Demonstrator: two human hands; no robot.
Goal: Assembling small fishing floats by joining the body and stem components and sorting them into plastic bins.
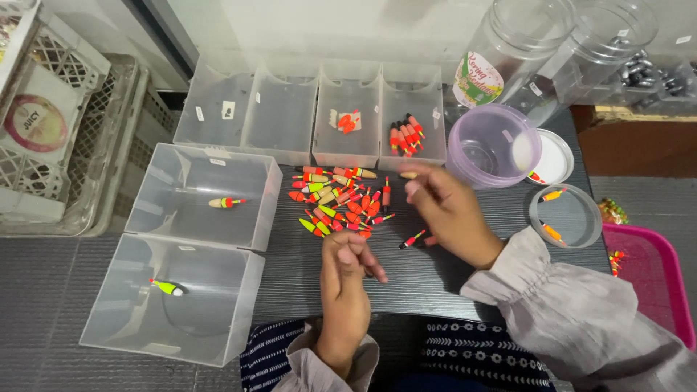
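A heap of small fishing floats [337, 199], red, orange, yellow and green, lies on the dark table [435, 279]. My left hand [347, 279] rests just below the heap, fingers curled together; I cannot see anything in them. My right hand [446, 210] hovers to the right of the heap, pinching a small tan float [409, 175] at its fingertips. A red float [412, 239] lies under that hand. Two large clear boxes on the left each hold one float: a tan and red one [226, 202] and a green one [168, 287].
A row of clear bins [290, 138] stands behind the heap; two hold red floats [404, 135]. A purple tub [492, 145], lids with floats [566, 216], clear jars [537, 43] and a pink tray [657, 279] sit at right. White crates [58, 131] stand at left.
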